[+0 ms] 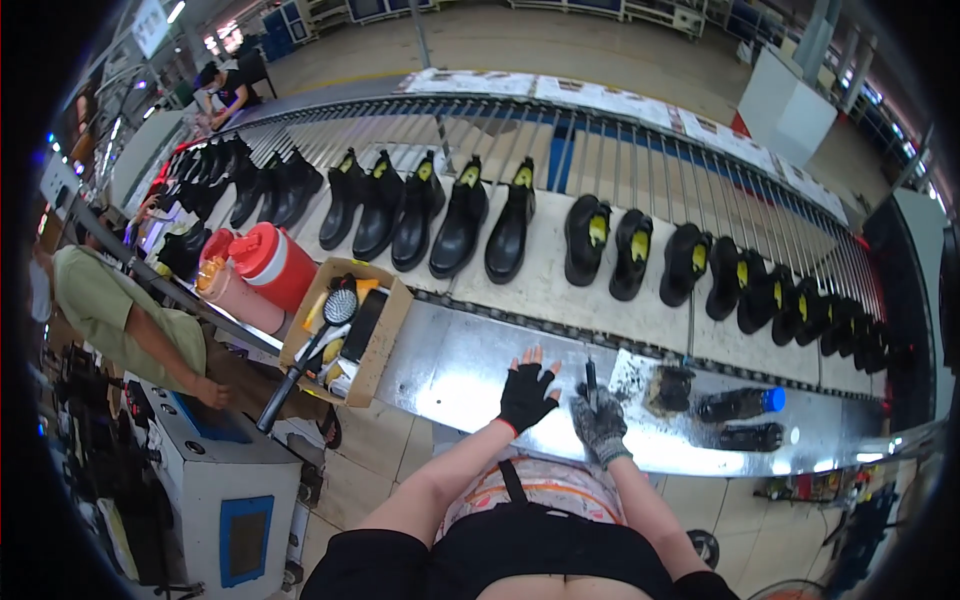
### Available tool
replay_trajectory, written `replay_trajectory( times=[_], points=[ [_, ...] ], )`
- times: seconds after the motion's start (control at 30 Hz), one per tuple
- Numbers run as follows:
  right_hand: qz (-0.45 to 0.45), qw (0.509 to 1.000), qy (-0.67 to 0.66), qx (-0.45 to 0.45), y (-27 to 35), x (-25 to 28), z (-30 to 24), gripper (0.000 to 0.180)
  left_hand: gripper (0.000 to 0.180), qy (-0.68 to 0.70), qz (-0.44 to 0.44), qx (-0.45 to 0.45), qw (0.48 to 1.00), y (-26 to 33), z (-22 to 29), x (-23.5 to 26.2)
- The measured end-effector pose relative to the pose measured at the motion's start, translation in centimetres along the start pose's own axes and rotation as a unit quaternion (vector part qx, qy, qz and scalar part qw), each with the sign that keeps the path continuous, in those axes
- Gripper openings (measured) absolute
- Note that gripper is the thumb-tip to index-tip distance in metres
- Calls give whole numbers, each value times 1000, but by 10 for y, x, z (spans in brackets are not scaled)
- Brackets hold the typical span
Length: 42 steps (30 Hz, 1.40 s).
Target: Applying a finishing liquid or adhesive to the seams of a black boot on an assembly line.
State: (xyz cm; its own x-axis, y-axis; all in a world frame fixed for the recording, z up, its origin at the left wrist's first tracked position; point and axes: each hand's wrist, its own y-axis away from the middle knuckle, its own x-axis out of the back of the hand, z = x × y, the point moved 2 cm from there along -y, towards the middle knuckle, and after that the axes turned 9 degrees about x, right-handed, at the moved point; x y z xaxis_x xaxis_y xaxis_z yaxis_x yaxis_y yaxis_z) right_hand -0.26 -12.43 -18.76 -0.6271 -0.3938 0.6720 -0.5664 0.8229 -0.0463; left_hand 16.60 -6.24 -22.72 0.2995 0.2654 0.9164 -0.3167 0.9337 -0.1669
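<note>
the left hand (524,394), in a black fingerless glove, is lying open and flat on the shiny metal surface (450,370), fingers spread. just right of it, the right hand (600,424) (grey knit glove) is gripping a thin dark tool (591,381) upright at the near edge. keeping the flat hand braced should be helping steady the tool. farther right, a dirty black pad (669,388) is sitting near a blue-capped bottle (742,403).

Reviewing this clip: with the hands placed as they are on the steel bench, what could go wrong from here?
1. The right hand grips a thin dark tool close to the left hand, whose fingertips are bare; a slip could nick them.
2. The dirty pad could smear the steel bench.
3. The bottle lies on its side and might roll.
</note>
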Motion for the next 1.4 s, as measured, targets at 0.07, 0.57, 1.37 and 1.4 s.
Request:
replay_trajectory(
  times=[0.07,0.57,1.37,1.4],
  points=[
    [48,998,-10,40,4,-5,0,22,61,4,16,-7,1000,1,0,3],
    [-41,997,65,-20,1,-7,-7,37,60,-17,-2,-3,1000,2,-3,5],
    [-52,995,80,-19,1,-8,-9,35,61,3,-5,6,1000,3,-5,4],
    [-52,995,78,-26,1,-8,-11,35,61,3,-6,5,1000,3,-5,4]
  ],
)
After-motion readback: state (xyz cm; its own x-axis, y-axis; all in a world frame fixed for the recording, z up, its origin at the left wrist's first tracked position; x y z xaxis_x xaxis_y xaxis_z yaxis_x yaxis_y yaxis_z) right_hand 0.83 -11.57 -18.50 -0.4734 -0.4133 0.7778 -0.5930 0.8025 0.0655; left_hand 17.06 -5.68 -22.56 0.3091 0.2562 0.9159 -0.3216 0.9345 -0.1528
